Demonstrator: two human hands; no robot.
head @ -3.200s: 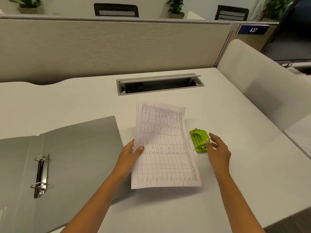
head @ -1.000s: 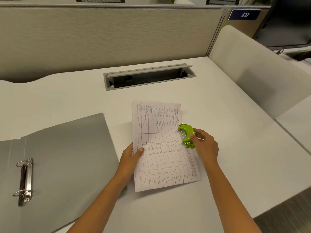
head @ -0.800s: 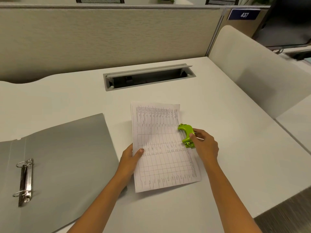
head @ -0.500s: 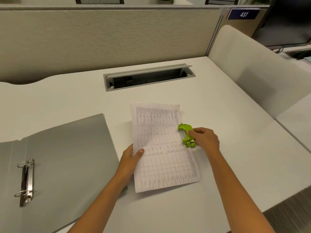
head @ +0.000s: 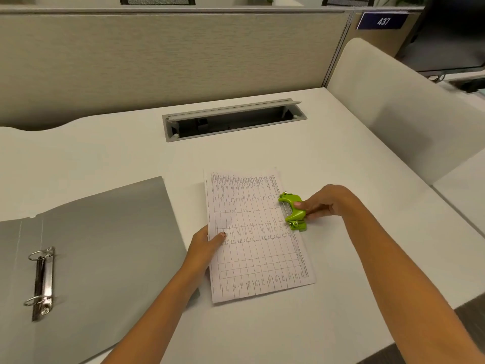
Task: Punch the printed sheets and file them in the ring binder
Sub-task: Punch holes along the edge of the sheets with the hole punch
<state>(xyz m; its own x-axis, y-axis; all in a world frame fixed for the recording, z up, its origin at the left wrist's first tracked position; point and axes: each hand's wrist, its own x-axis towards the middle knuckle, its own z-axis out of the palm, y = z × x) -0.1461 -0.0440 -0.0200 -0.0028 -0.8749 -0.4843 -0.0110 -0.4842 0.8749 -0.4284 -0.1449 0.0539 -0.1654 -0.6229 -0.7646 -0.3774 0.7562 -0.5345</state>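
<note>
Printed sheets (head: 257,232) lie flat mid-desk, right long edge inside green hole punch (head: 292,211). Right hand (head: 325,203) pinches the punch; left hand (head: 207,243) grips the sheets' left edge. Seat edge fully, square up, press hard. Open ring binder (head: 105,245) lies left; its rings (head: 42,282) look closed and likely need opening first.

Fingers of the left hand (head: 206,244) hidden under white printed paper sheets (head: 254,248), print illegible; open grey plastic ring binder (head: 105,245) to its left cropped.
</note>
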